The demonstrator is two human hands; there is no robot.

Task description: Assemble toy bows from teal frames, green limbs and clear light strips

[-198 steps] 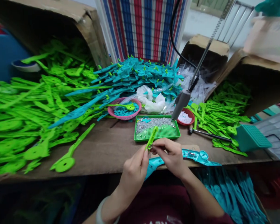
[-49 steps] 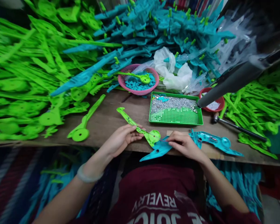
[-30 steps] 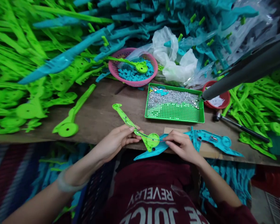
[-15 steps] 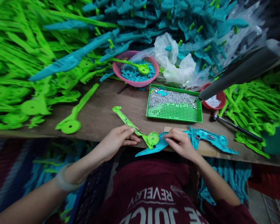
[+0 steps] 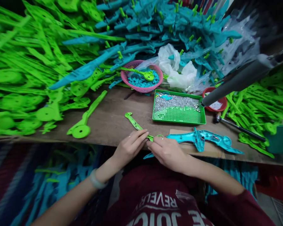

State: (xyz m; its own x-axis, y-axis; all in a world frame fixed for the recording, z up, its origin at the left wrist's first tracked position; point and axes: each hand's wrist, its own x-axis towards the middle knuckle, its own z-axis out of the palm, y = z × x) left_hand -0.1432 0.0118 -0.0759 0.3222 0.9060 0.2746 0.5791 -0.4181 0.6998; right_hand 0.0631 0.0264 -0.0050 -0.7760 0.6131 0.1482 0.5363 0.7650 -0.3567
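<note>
Silver screws (image 5: 176, 102) in green tray (image 5: 179, 116)

A: Place type? Looking like a small assembly workshop, piecework bench.

B: Agreed. Heaps of identical green plastic parts (image 5: 25, 72) are piling up far left, and teal parts (image 5: 169, 28) are stacking at the far middle.

A: A green tray (image 5: 179, 116) is holding tiny silver screws, a pink basket (image 5: 124, 78) is carrying small teal bits, and a red dish (image 5: 222, 102) is sitting right of the tray.

B: A powered screwdriver (image 5: 235, 81) is hanging in from the right, and a hand tool (image 5: 240, 128) is lying near it on the worn wooden bench (image 5: 110, 122).

A: Plastic bags (image 5: 179, 69) are bunching behind the tray. Not a home.
</note>
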